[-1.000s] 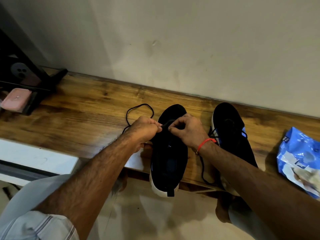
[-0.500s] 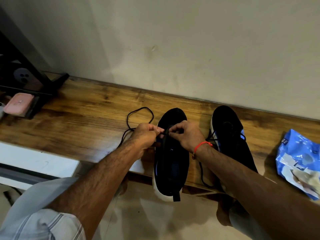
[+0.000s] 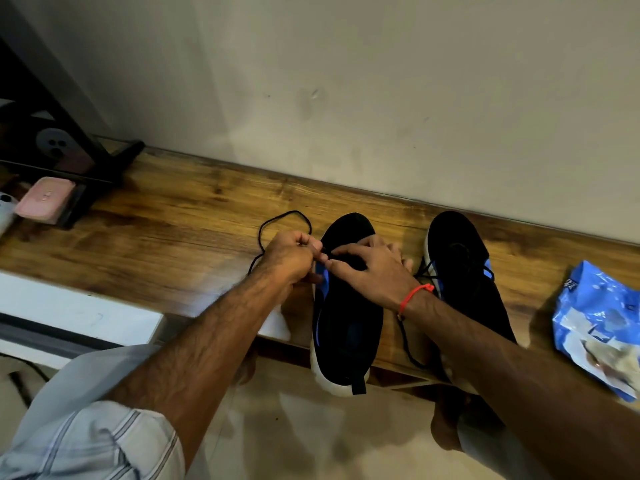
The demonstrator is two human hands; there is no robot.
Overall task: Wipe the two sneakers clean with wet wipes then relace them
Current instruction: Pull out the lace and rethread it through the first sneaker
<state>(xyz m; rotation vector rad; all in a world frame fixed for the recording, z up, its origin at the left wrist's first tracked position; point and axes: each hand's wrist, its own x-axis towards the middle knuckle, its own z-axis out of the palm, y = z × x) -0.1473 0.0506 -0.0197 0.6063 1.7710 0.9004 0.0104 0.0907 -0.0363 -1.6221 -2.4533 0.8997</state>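
a wooden shelf (image 3: 173,237) along the wall carries two black sneakers: the left sneaker (image 3: 346,323) overhangs the front edge, the right sneaker (image 3: 460,265) just beside it. both hands – left hand (image 3: 289,256), right hand (image 3: 372,268) – pinch the black lace (image 3: 277,218) over the left sneaker. blue wipes pack (image 3: 599,327) far right.

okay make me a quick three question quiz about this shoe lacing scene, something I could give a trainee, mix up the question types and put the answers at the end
1. True or false: both hands are working at the sneaker nearer the wet wipes pack.
2. Multiple choice: the loose loop of black lace lies on the shelf (A) left of the left hand, (B) between the two sneakers, (C) on the wipes pack.
3. Short answer: what is worn on the right wrist?

Key
1. False. The left hand and right hand meet over the left sneaker; the right sneaker stands between it and the wet wipes pack.
2. A. The lace loops on the wooden shelf.
3. A red thread band.
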